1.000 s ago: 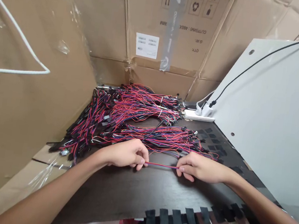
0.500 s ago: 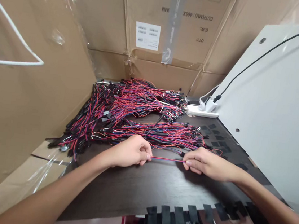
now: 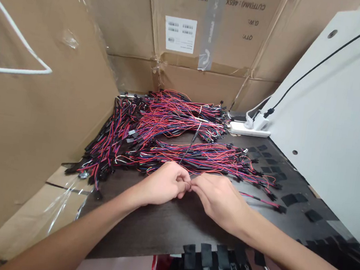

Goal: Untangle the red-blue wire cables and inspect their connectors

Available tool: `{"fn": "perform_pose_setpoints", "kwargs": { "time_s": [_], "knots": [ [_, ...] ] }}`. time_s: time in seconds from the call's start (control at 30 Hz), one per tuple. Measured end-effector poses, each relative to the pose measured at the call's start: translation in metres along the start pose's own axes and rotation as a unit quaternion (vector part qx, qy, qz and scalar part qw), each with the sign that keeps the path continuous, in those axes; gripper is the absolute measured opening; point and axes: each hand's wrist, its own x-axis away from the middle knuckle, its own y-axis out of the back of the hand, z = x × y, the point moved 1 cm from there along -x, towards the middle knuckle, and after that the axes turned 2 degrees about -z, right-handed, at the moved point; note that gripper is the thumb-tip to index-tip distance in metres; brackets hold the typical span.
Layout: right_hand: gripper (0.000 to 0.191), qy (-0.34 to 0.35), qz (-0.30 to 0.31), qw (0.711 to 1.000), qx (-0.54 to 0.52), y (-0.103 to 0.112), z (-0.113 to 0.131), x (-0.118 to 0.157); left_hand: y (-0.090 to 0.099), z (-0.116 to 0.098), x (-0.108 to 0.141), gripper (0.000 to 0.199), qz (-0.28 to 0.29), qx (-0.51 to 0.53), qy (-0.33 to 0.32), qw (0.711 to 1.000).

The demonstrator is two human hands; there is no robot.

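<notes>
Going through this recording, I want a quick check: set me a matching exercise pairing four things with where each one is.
Things:
1. white power strip
2. red wire with black connector
3. wire bundles
4. left hand and right hand

Places:
A. on the dark tabletop, right of the hands
B. touching each other
C. heaped before the cardboard
D. beside the white panel

Pairs: 1-D, 2-A, 3-C, 4-B

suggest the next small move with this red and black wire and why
Probably run the right hand along the red and black wire to its black connector: both hands' fingers meet, and that end lies loose on the dark tabletop, apart from the wire bundle.
</notes>
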Motion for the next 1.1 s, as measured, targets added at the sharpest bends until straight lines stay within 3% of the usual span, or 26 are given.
{"fn": "perform_pose_setpoints", "kwargs": {
  "time_s": [0.2, 0.3, 0.57, 0.8, 0.93, 1.1],
  "knots": [
    [0.025, 0.064, -0.031, 0.997, -0.019, 0.004, -0.009, 0.004, 0.000, 0.001, 0.001, 0.012, 0.029, 0.078, 0.008, 0.996],
    [0.025, 0.086, -0.032, 0.995, -0.038, 0.004, -0.014, 0.003, 0.002, 0.001, 0.001, 0.011, 0.023, 0.062, -0.002, 0.998],
    [0.016, 0.028, -0.068, 0.985, -0.156, 0.004, -0.024, -0.001, 0.004, -0.002, 0.003, 0.008, -0.040, -0.066, -0.104, 0.992],
    [0.017, -0.030, -0.042, 0.981, -0.188, 0.007, -0.027, -0.004, 0.001, -0.001, 0.003, 0.017, -0.095, -0.180, -0.230, 0.952],
    [0.016, -0.021, -0.049, 0.982, -0.182, 0.009, -0.028, -0.006, 0.001, -0.002, 0.001, 0.014, -0.116, -0.116, -0.148, 0.975],
    [0.018, 0.047, -0.052, 0.987, -0.147, 0.006, -0.028, -0.002, 0.001, -0.002, 0.000, 0.007, -0.066, -0.018, -0.050, 0.996]
  ]
}}
